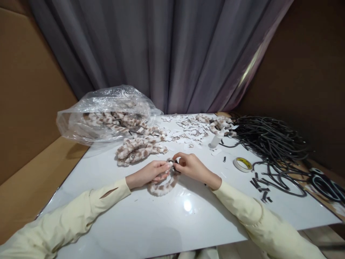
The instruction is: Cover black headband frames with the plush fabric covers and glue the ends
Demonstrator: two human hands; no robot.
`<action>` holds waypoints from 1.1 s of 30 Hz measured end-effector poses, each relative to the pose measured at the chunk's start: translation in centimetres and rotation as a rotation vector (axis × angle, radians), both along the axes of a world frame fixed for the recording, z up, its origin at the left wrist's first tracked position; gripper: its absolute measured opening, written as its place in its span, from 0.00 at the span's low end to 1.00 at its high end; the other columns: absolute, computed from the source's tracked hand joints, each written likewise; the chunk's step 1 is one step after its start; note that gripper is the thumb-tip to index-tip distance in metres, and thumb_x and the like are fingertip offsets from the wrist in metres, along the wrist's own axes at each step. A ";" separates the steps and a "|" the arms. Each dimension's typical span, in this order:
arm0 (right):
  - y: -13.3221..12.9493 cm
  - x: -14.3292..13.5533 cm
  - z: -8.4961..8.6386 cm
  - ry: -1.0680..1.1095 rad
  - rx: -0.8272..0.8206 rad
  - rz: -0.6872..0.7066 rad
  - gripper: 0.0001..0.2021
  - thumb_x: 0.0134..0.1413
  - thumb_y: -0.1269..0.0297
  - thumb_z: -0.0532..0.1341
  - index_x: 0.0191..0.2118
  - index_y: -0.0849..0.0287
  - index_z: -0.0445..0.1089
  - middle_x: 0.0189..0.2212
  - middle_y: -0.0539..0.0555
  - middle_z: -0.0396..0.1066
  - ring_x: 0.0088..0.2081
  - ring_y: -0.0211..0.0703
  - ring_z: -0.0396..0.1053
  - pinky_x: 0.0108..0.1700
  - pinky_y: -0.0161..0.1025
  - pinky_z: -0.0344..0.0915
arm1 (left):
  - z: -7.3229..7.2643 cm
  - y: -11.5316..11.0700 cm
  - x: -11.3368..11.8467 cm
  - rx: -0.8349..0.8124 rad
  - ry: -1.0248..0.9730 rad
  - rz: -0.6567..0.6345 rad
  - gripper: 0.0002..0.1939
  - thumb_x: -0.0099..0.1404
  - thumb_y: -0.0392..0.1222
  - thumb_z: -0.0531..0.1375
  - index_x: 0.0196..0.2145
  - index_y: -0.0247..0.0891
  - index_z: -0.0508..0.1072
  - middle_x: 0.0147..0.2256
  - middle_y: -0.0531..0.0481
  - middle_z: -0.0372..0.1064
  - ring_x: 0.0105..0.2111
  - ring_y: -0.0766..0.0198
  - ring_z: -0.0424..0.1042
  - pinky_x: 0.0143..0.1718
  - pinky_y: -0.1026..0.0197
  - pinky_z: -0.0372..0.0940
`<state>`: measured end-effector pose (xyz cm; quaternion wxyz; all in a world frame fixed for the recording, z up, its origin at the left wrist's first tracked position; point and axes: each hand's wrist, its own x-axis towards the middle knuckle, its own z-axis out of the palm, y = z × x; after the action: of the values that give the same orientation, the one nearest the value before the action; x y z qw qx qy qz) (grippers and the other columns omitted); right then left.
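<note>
A fluffy white-and-brown ring-shaped strip (161, 189) hangs in a loop just above or on the white table, its ends drawn up between my hands. My left hand (156, 172) is closed on one end of it, thumb on top. Opposite, my right hand (190, 166) pinches a short dark piece (175, 162) at the other end, thumb and index finger pressed together. The two hands almost touch, and the fingers partly hide the join. Beyond my left hand lies a bundle of similar fluffy strips (137, 149).
At the back left, a clear plastic bag (107, 108) holds more fluffy strips. Small paper scraps (188, 131) litter the back. Rightward are a small white bottle (217, 138), a tape roll (242, 164), black tubing (269, 138), cut tube pieces (261, 187) and scissors (322, 183). Cardboard walls flank the table.
</note>
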<state>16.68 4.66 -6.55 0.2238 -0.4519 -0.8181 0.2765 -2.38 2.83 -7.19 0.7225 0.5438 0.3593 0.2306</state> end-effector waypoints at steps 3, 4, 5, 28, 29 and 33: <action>0.1 0.1 -0.3 0.041 0.012 0.083 0.07 0.48 0.71 0.57 0.36 0.60 0.64 0.21 0.47 0.66 0.22 0.34 0.62 0.27 0.30 0.56 | -0.1 -0.5 0.2 0.139 0.094 0.002 0.18 0.63 0.54 0.52 0.25 0.37 0.57 0.19 0.59 0.53 0.15 0.76 0.46 0.15 0.69 0.41; 0.1 0.1 -0.4 0.070 0.028 0.111 0.07 0.48 0.72 0.57 0.36 0.59 0.63 0.23 0.47 0.66 0.24 0.34 0.62 0.28 0.30 0.57 | -0.1 -0.6 0.3 0.184 0.124 -0.006 0.19 0.63 0.54 0.51 0.24 0.37 0.57 0.19 0.59 0.53 0.15 0.76 0.47 0.16 0.69 0.43; 0.1 0.1 -0.4 0.094 0.054 0.136 0.07 0.47 0.73 0.56 0.35 0.59 0.63 0.26 0.48 0.66 0.25 0.34 0.62 0.28 0.30 0.58 | -0.1 -0.6 0.3 0.226 0.156 -0.015 0.20 0.64 0.55 0.50 0.24 0.37 0.57 0.19 0.59 0.53 0.16 0.75 0.48 0.17 0.69 0.44; 0.2 0.4 -0.2 0.150 0.032 0.230 0.06 0.43 0.76 0.55 0.30 0.60 0.60 0.29 0.49 0.63 0.26 0.33 0.61 0.29 0.31 0.59 | -0.1 -0.6 0.1 0.477 0.365 -0.126 0.18 0.65 0.52 0.48 0.25 0.36 0.62 0.20 0.56 0.60 0.18 0.72 0.57 0.21 0.69 0.53; 0.2 0.4 -0.2 0.156 0.024 0.219 0.05 0.43 0.75 0.55 0.30 0.60 0.61 0.29 0.49 0.63 0.26 0.33 0.62 0.29 0.31 0.59 | -0.2 -0.6 0.1 0.471 0.362 -0.122 0.18 0.65 0.52 0.48 0.26 0.36 0.62 0.20 0.56 0.60 0.18 0.72 0.57 0.21 0.69 0.53; 0.4 0.3 -0.3 0.165 0.011 0.093 0.04 0.44 0.73 0.55 0.29 0.60 0.63 0.25 0.49 0.65 0.26 0.35 0.63 0.29 0.31 0.59 | -0.2 -0.7 0.2 0.451 0.350 -0.096 0.20 0.65 0.55 0.47 0.25 0.36 0.61 0.20 0.56 0.60 0.18 0.72 0.55 0.21 0.68 0.53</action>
<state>17.02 5.02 -6.88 0.2799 -0.3878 -0.8185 0.3182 -2.20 2.16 -7.42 0.5204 0.7386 0.3920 0.1732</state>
